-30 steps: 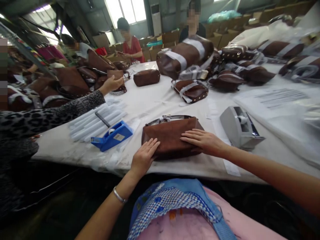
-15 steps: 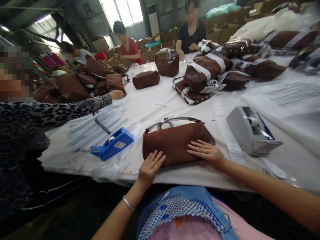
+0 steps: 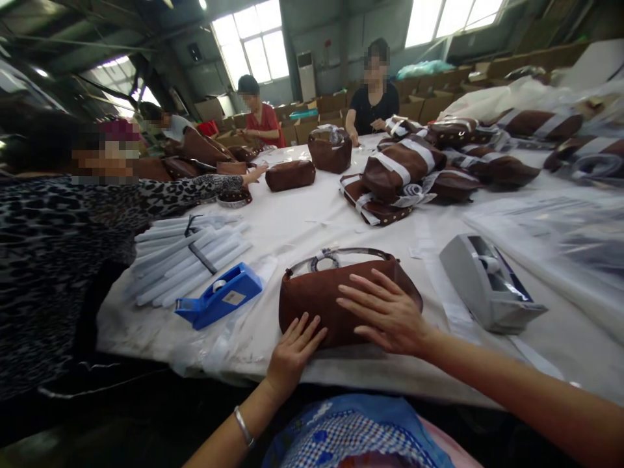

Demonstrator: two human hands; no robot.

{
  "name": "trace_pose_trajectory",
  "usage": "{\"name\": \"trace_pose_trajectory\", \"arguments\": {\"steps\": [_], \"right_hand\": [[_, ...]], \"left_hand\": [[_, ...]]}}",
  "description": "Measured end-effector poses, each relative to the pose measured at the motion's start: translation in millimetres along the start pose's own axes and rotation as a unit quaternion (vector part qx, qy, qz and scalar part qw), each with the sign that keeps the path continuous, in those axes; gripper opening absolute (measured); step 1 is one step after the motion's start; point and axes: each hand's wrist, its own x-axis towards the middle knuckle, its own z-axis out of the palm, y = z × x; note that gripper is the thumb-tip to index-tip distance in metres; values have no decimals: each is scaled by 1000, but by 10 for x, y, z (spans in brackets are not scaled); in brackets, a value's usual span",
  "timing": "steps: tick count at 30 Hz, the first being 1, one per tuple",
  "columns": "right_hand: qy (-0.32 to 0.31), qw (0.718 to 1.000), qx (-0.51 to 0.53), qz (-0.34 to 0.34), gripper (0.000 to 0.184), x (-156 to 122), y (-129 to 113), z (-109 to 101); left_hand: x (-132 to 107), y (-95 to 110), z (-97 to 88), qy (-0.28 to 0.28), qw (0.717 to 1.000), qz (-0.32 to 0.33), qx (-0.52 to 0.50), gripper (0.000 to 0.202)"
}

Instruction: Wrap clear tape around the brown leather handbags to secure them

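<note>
Left hand point(image 3: 292, 351): grip open, fingers spread flat, fingertips resting on the near lower edge of the brown pouch point(image 3: 316, 296). Right hand point(image 3: 387, 315): grip open too, palm down, fingers splayed across the pouch's front face, clasping nothing. The pouch lies flat on the counter point(image 3: 312, 218), directly under both grips, close to the near edge. Just beyond the grips, along the pouch's far top edge, is a handle point(image 3: 336, 255) in what looks like clear wrap; blur prevents certainty. Left of the left grip, apart from the pouch: blue tape dispenser point(image 3: 217, 302), and beyond it a row of white tubes point(image 3: 180, 257). Right of the right grip, not touching the pouch: grey tape dispenser point(image 3: 487, 286). Far beyond both grips: more brown bags point(image 3: 400, 172), and a co-worker's patterned sleeve point(image 3: 160, 195) stretched over the counter.
</note>
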Motion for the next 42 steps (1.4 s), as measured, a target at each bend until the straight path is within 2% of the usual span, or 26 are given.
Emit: {"name": "trace_pose_trajectory", "arguments": {"steps": [2, 4, 6, 8, 10, 12, 15, 17, 20, 22, 24, 26, 29, 31, 33, 35, 36, 37, 39, 40, 42], "right_hand": [[-13, 1000, -22, -14, 74, 74, -22, 231], [-27, 999, -36, -15, 78, 68, -13, 443], [-34, 998, -45, -11, 77, 28, 7, 563], [-30, 998, -53, -12, 77, -7, 22, 599], [-27, 998, -60, -8, 78, -25, 24, 602], [-26, 997, -66, -9, 79, -32, 16, 611], [-24, 997, -66, -16, 77, -22, -6, 597], [-29, 998, -58, -23, 78, -5, -19, 510], [-6, 999, -46, -4, 83, 1, -16, 288], [47, 995, -60, 64, 83, -28, 19, 199], [81, 983, -90, 135, 77, -69, 86, 233], [59, 978, -108, 168, 71, -94, 166, 360], [6, 980, -102, 171, 69, -91, 256, 516], [8, 983, -84, 163, 68, -107, 272, 506], [40, 980, -65, 182, 62, -195, 247, 433], [97, 957, -38, 270, 58, -372, 189, 365], [126, 932, -12, 339, 58, -483, 155, 347], [143, 898, 24, 415, 61, -597, 125, 341], [140, 818, 116, 545, 70, -789, 87, 342], [130, 782, 157, 588, 74, -851, 85, 335], [124, 728, 226, 635, 76, -885, 117, 279]], "left_hand": [[11, 66, -72, -4, 1000, -2, -8, 58], [100, 151, -228, -31, 999, -29, -33, 60], [279, 221, -404, -54, 992, -81, -76, 51], [509, 243, -496, -38, 986, -131, -100, 39], [709, 218, -427, 6, 985, -154, -79, 39], [812, 176, -218, 41, 986, -161, -29, 48], [772, 140, 130, 47, 985, -166, 17, 56], [691, 133, 251, 34, 986, -159, 21, 60], [611, 123, 265, 35, 989, -144, 19, 63], [602, 121, 241, 36, 989, -144, 20, 64], [617, 126, 234, 35, 988, -149, 18, 65], [638, 139, 247, 30, 987, -154, 16, 65], [651, 174, 277, 31, 986, -164, 14, 65], [643, 205, 292, 44, 986, -158, 19, 62], [630, 231, 301, 58, 988, -142, 25, 58], [622, 244, 304, 68, 988, -136, 23, 56], [621, 245, 304, 69, 988, -135, 19, 56], [622, 244, 303, 70, 988, -136, 15, 55], [629, 237, 299, 67, 988, -137, 5, 54], [633, 234, 297, 65, 988, -137, 2, 54], [640, 227, 289, 62, 989, -138, -3, 54]]}}
